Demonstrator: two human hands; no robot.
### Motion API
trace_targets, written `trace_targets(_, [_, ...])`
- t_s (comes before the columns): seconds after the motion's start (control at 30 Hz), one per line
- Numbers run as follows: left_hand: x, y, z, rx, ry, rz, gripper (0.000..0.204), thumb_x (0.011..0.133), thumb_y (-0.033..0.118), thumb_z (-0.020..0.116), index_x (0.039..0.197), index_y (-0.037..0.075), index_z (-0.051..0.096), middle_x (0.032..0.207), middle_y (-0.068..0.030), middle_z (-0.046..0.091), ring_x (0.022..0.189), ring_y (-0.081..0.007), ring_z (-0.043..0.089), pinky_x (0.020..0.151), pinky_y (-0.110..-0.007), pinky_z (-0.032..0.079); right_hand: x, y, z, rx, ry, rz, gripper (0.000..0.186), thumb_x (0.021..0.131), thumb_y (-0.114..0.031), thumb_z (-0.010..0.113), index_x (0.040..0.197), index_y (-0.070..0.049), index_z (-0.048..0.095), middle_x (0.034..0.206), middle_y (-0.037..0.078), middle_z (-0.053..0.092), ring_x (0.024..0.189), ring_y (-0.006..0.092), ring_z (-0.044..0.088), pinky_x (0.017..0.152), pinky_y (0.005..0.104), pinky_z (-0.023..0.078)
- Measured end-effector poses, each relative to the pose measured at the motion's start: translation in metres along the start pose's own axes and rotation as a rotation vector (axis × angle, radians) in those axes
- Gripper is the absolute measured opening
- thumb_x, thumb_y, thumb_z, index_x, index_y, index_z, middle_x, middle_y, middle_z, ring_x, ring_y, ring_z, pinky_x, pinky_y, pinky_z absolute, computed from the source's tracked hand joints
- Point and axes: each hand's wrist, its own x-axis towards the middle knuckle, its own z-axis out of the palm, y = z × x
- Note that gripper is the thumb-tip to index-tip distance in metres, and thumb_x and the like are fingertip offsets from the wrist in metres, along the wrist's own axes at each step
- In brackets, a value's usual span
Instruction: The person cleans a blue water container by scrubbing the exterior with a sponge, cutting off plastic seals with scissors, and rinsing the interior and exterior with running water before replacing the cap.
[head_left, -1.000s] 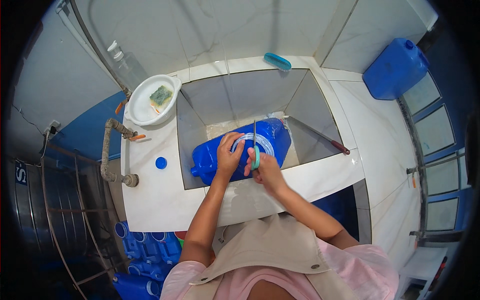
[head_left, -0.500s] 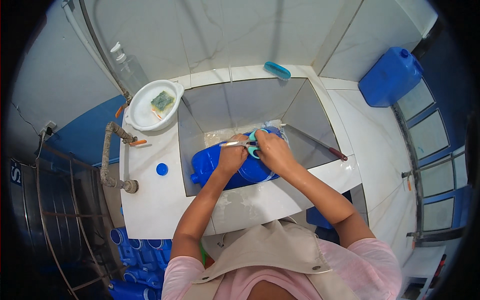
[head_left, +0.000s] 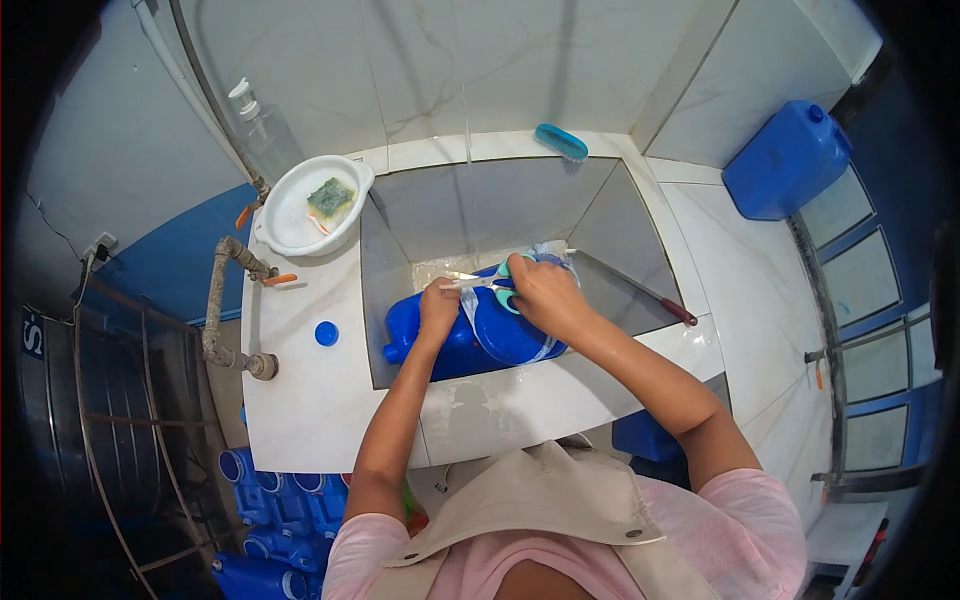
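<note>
1. Blue jug (head_left: 515,338) lies along the sink's (head_left: 430,215) near edge, a gap toward its right edge.
2. Right hand (head_left: 545,295) grips scissors (head_left: 490,282).
3. Left hand (head_left: 438,308), shifted leftward, nears blade tips; grip unclear.

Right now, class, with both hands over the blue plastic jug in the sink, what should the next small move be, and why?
Probably ease the left hand slightly back: the right hand holds teal-handled metal scissors whose blades point left, ending right by the left hand. Whether they touch it, I cannot tell.
</note>
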Motion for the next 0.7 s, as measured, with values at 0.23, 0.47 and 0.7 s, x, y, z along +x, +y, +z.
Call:
trace_targets(0.23, [-0.039,0.039,-0.009,-0.701,0.019,-0.381,0.014,0.089,0.012,0.041,0.080,0.008,0.051,0.067,0.0013,0.048,0.055,-0.0096,0.046,0.049,-0.024,0.038,-0.001,0.002,0.004,-0.098,0.024,-0.066,0.019,0.071,0.000,0.056,0.086,0.001,0.044,0.078,0.019,0.059,0.069,0.0358,0.063,0.054,0.0419,0.052])
trace_targets(0.47, [-0.126,0.044,0.016,0.406,-0.017,0.283,0.015,0.086,0.016,0.046,0.089,0.002,0.050,0.067,-0.0247,0.057,0.064,-0.0410,0.059,0.057,-0.049,0.044,0.008,0.015,0.002,0.021,0.032,-0.011,0.023,0.070,-0.001,0.059,0.088,0.002,0.045,0.078,0.022,0.059,0.071,0.0389,0.062,0.058,0.0449,0.051])
trace_targets(0.7, [-0.129,0.060,0.026,0.418,-0.060,0.015,0.023,0.085,0.018,0.046,0.081,-0.002,0.055,0.072,-0.0264,0.059,0.068,-0.0444,0.058,0.061,-0.051,0.044,-0.029,0.054,0.003,0.471,0.056,0.391,0.031,0.071,-0.005,0.063,0.093,0.001,0.041,0.085,0.026,0.061,0.082,0.0428,0.060,0.070,0.0474,0.047])
